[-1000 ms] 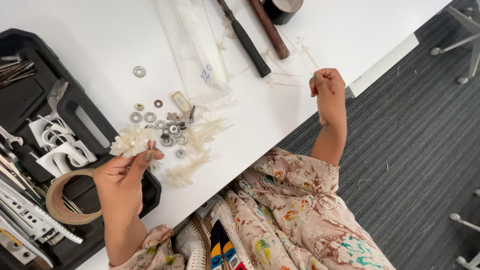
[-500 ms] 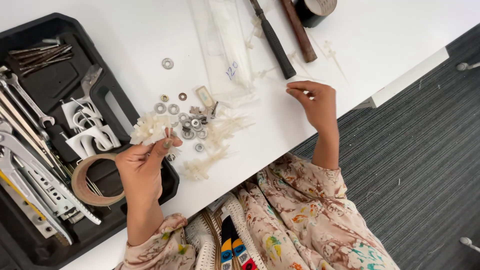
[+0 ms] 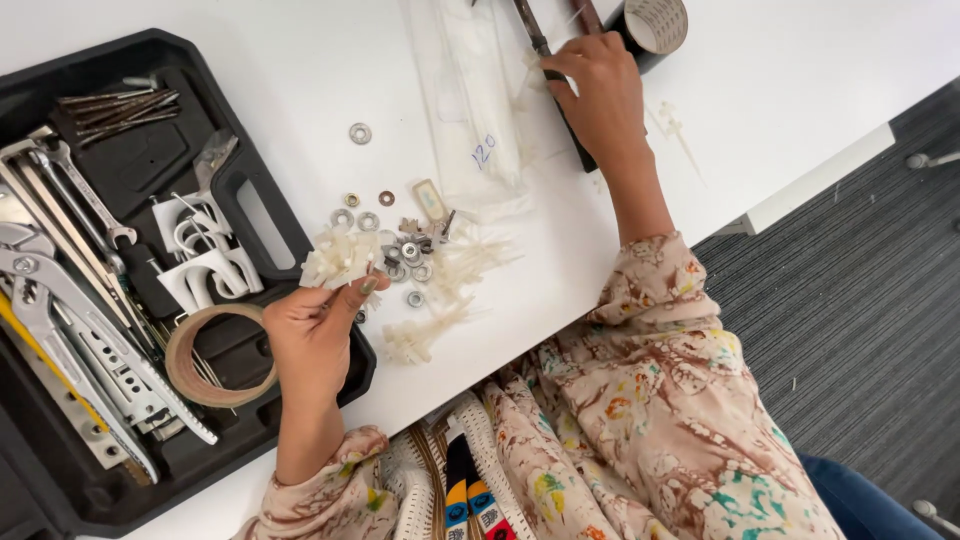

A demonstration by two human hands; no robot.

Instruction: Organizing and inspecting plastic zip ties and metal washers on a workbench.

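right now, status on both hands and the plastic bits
Left hand pinching white plastic anchors. Right hand on dark tool handle. Washers scattered between.

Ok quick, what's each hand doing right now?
Left hand: closed, holding a bunch of white plastic anchors.
Right hand: fingers curled on a dark tool handle; grip cannot be told.

Two hands (image 3: pixel 315 335), two tape rolls (image 3: pixel 215 355), one black tool tray (image 3: pixel 250 70), one clear bag (image 3: pixel 480 110)
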